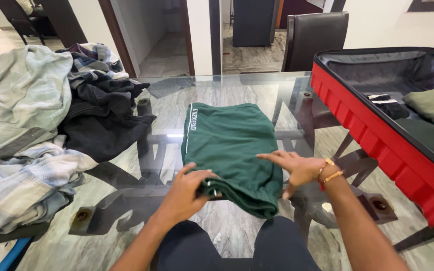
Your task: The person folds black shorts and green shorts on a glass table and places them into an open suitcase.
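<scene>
A dark green garment (227, 138) with a white side stripe lies partly folded on the glass table (257, 85) in front of me. My left hand (186, 190) pinches the garment's rolled near edge at its left corner. My right hand (293, 165) rests flat on the garment's near right part, fingers pointing left, with gold bangles and a red thread on the wrist.
A heap of clothes (31, 130), pale checked shirts and dark garments, covers the table's left side. An open red suitcase (372, 125) with folded olive and dark items stands at the right. A dark chair (315, 35) stands behind the table.
</scene>
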